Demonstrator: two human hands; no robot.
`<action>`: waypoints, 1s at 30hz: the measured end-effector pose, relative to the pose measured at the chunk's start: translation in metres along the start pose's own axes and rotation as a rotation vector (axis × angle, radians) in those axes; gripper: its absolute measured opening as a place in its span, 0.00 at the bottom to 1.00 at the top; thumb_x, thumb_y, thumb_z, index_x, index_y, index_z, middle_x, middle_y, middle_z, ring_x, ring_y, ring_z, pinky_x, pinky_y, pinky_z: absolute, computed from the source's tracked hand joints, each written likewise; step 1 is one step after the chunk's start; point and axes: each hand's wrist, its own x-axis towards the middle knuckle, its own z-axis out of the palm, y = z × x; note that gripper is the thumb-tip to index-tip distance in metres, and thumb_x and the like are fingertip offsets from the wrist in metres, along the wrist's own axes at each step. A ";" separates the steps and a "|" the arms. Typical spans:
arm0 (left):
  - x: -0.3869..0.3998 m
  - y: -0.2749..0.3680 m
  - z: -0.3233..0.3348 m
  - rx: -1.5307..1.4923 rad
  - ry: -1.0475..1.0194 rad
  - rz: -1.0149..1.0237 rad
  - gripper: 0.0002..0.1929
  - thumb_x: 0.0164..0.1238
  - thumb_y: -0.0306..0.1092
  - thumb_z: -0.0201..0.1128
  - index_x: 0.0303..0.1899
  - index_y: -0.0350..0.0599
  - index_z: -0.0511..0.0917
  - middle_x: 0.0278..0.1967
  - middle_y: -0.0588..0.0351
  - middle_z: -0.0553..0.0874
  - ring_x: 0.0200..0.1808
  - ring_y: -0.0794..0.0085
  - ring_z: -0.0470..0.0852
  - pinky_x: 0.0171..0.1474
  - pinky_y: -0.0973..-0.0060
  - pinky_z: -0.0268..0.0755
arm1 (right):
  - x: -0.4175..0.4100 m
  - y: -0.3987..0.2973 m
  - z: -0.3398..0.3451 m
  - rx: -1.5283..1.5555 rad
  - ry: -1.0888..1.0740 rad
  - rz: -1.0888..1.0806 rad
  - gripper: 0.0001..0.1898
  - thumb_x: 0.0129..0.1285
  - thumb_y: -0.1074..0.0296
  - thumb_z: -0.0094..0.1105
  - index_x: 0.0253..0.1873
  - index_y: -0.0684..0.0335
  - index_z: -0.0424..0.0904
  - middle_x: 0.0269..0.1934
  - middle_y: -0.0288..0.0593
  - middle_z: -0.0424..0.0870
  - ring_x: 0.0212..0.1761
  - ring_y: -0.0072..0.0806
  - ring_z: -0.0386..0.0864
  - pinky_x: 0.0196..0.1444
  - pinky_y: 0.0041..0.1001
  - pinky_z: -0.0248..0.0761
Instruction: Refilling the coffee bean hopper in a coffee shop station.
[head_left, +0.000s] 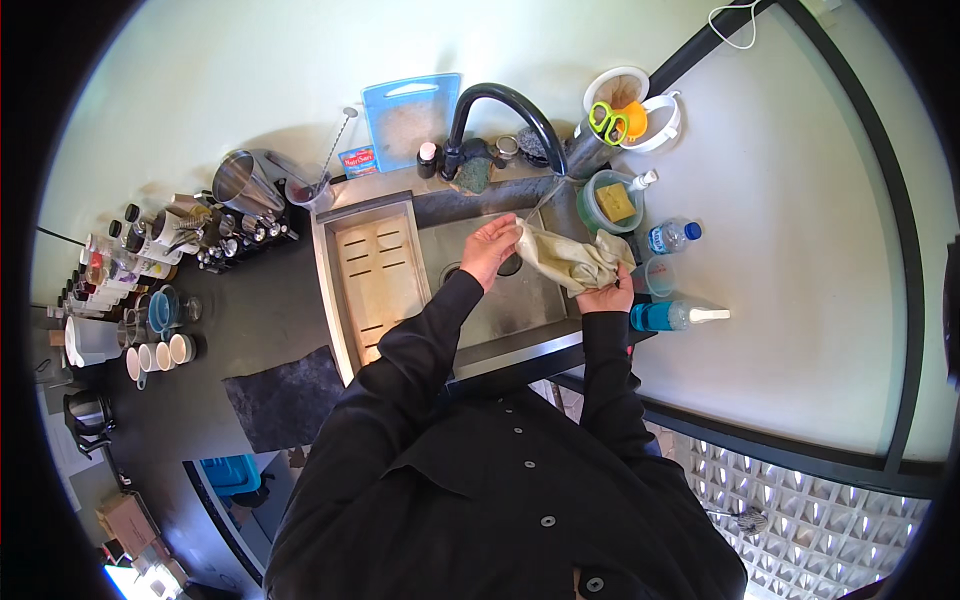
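Observation:
A wet-looking cream cloth (566, 256) is stretched between my two hands above the steel sink basin (502, 307). My left hand (491, 249) pinches its upper left corner between thumb and fingers. At the cloth's lower right end, my right hand (611, 291) grips the bunched fabric from below, and part of its fingers is hidden by the folds. The black gooseneck faucet (510, 91) arches over the basin, and a thin stream of water appears to fall from its spout behind the cloth. A slotted metal drain tray (379, 262) covers the sink's left part.
Right of the sink are a tub (589, 210) with a yellow sponge (615, 202), a water bottle (673, 236) and a blue spray bottle (664, 316). A blue cutting board (412, 124) leans behind. On the left counter lie a dark cloth (285, 397), cups (180, 349) and a steel shaker (244, 180).

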 end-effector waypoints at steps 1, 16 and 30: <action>0.000 0.000 0.000 0.017 -0.005 -0.001 0.20 0.78 0.29 0.66 0.67 0.39 0.76 0.52 0.58 0.90 0.51 0.79 0.88 0.54 0.79 0.83 | -0.001 0.000 0.001 0.000 0.003 -0.006 0.27 0.78 0.53 0.44 0.72 0.63 0.75 0.71 0.52 0.79 0.74 0.52 0.74 0.78 0.56 0.62; -0.009 -0.009 -0.013 -0.024 -0.089 -0.383 0.28 0.83 0.57 0.58 0.66 0.41 0.75 0.59 0.53 0.85 0.57 0.66 0.87 0.62 0.64 0.82 | 0.029 0.022 0.046 -0.196 -0.174 0.082 0.23 0.83 0.55 0.48 0.73 0.62 0.72 0.68 0.48 0.82 0.70 0.45 0.79 0.75 0.49 0.69; -0.003 -0.026 -0.001 0.497 0.076 0.052 0.29 0.74 0.37 0.72 0.65 0.31 0.66 0.54 0.48 0.86 0.54 0.70 0.85 0.57 0.72 0.79 | 0.047 0.088 0.021 -1.394 0.315 -0.218 0.35 0.68 0.40 0.70 0.64 0.70 0.82 0.56 0.57 0.88 0.60 0.44 0.85 0.64 0.38 0.74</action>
